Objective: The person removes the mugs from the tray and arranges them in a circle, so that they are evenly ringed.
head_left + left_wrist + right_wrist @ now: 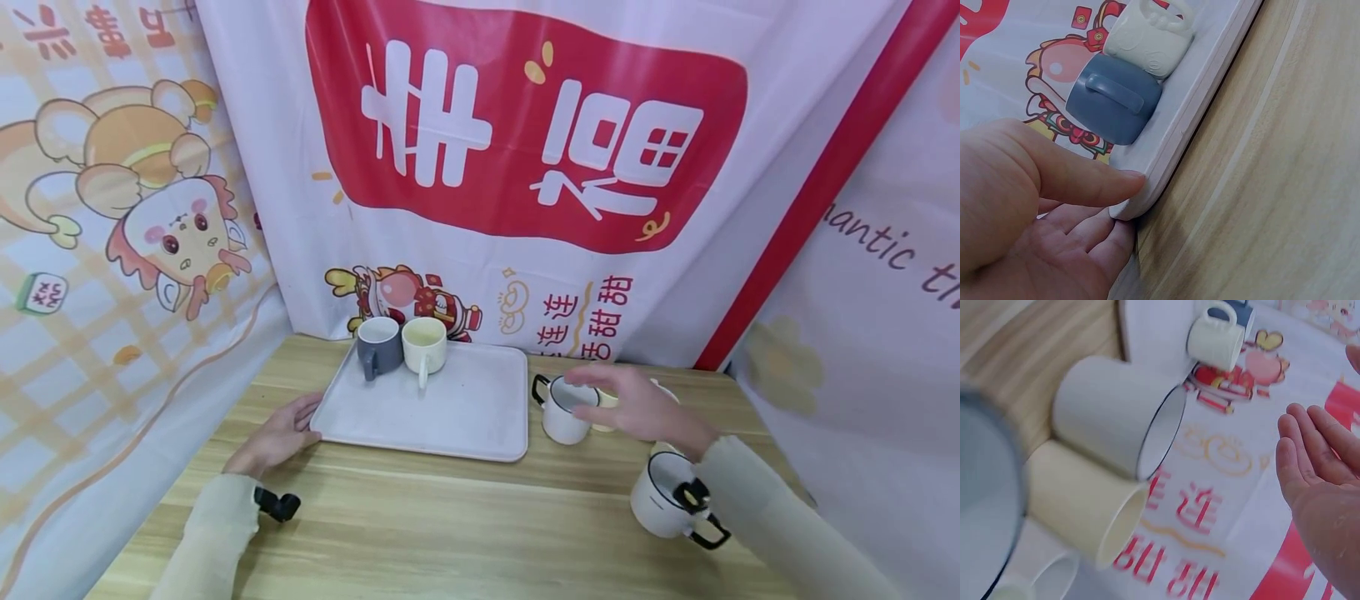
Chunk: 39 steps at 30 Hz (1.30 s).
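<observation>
My left hand (283, 432) is at the left edge of a white tray (450, 408). In the left wrist view its thumb (1104, 181) lies over the tray's corner and the fingers are under it, pinching the rim. A dark blue-grey mug (379, 346) and a cream mug (424, 346) stand side by side at the tray's back left. Above the mugs right of the tray, my right hand (630, 402) hovers with fingers extended, holding nothing. Beneath it are a white mug with a black rim (564, 417) and a pale yellow mug (1079, 500), partly hidden in the head view.
Another black-rimmed white mug (662, 496) with a black handle stands nearer, below the right forearm. A further white mug (1054, 569) shows beyond the yellow one. A printed cloth (525, 292) hangs behind the wooden table (420, 517), and cloths hang at both sides.
</observation>
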Motion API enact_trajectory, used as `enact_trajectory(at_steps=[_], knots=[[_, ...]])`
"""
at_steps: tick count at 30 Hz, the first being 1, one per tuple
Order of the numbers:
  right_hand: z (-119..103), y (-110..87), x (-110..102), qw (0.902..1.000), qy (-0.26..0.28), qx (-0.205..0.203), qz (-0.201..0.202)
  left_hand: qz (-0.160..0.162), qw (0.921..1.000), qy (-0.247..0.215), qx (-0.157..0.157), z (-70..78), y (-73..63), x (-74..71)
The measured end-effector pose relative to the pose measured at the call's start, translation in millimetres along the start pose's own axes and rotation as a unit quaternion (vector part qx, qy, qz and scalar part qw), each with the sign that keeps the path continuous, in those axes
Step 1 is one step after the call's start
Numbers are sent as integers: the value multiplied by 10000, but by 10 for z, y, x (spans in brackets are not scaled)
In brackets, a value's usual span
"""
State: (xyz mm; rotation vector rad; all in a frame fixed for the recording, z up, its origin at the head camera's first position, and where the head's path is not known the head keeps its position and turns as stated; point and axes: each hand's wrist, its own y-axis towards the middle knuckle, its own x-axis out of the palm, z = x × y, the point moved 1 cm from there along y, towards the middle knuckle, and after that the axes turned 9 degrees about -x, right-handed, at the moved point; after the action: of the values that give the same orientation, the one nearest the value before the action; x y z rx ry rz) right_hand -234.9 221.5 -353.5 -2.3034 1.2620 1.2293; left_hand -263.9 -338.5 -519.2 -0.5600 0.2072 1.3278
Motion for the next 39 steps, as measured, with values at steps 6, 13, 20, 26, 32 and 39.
enact_trajectory(at_steps=[6, 13, 20, 26, 32, 39], knots=[[-172, 581, 339, 9986, 9, -509, -173, 6, 10000, 10, -94, -15, -24, -2], [-227, 1119, 765, 9988, 29, -344, -338, -7, 10000, 37, -58, -32, -67, 1], [-110, 1477, 1211, 9990, 363, -222, -120, -15, 9999, -48, 112, -50, -69, 23], [30, 1690, 1565, 9970, 756, 36, 146, -57, 9998, -135, 98, -45, -49, 28], [120, 1910, 1888, 9899, 1166, 332, 741, 7, 9998, -134, 134, -15, -38, -11], [185, 2024, 2220, 9679, 1927, 656, 1474, -7, 9998, -168, 85, -3, -19, 11]])
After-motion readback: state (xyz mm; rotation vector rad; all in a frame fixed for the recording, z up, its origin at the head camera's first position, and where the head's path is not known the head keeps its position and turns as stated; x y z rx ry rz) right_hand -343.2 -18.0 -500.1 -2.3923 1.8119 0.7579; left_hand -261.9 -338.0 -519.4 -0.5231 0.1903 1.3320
